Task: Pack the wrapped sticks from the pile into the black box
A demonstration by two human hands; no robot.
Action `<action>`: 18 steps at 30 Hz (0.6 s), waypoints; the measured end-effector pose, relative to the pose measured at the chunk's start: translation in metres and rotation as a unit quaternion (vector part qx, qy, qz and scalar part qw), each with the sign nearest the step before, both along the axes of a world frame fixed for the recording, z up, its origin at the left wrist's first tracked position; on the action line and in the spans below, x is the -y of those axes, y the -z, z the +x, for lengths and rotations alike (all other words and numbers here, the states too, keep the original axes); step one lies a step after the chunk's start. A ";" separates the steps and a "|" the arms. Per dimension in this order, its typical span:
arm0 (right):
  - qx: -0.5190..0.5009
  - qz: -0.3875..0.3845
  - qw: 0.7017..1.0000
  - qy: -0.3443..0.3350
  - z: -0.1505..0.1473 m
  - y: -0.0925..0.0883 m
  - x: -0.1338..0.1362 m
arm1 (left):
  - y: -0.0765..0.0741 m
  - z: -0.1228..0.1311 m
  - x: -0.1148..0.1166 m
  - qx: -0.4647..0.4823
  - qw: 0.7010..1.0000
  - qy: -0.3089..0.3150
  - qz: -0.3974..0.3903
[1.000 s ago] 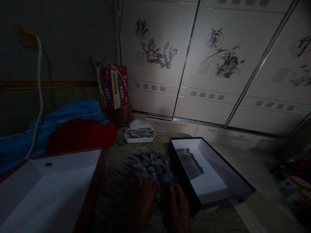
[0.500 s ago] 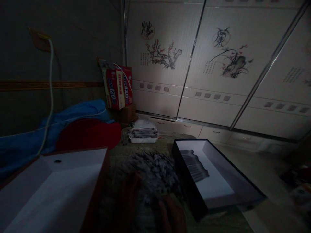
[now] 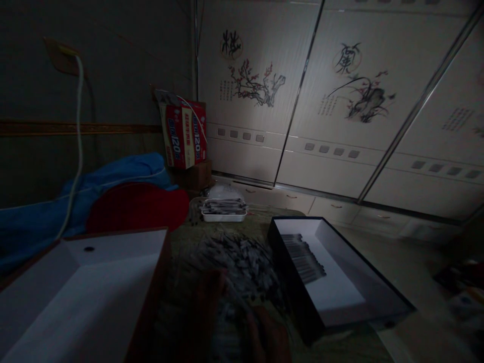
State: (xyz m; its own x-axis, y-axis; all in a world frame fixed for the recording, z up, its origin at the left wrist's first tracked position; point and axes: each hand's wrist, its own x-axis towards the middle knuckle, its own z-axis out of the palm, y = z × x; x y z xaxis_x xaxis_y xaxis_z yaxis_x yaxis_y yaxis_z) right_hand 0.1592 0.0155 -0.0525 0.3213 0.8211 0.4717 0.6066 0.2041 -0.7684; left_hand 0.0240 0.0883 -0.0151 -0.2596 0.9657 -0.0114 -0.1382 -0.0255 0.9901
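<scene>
In dim light my left hand [image 3: 209, 297] is at the lower middle, its fingers bent together at the near edge of a loose pile of thin, grey, pen-like sticks [image 3: 242, 259]. A pale slender stick [image 3: 239, 298] seems to run from its fingertips toward my right hand [image 3: 268, 330]. That right hand is curled low in the view, blurred and dark, and what its fingers hold is hard to make out. More sticks [image 3: 227, 330] lie between the hands. To the right, a dark-edged box [image 3: 340, 315] with a white inside holds a neat row of similar sticks [image 3: 302, 258].
At left stands a brown-edged box lid [image 3: 113, 282] with a white inside. Behind the pile is a white tray [image 3: 225, 218] of sticks. Blue cloth [image 3: 124, 174], a red rounded item [image 3: 138, 209], a red carton [image 3: 185, 136] and a white cable [image 3: 79, 136] lie beyond.
My left hand has moved slightly right and inward, nearer my right hand. A pale stick now shows between them. The right hand has barely moved; boxes and pile look the same.
</scene>
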 end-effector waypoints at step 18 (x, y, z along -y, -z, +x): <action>0.045 0.000 0.999 -0.005 -0.017 0.013 0.003 | -0.001 0.015 0.006 0.091 0.993 0.060 -0.039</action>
State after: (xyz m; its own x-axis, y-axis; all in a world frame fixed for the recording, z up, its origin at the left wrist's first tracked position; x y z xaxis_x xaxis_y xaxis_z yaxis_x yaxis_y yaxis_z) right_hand 0.1426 0.0122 -0.0656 0.2692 0.8244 0.4980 0.6707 0.2106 -0.7112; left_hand 0.0392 0.0820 -0.0142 -0.1294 0.9839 -0.1229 -0.3131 0.0771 0.9466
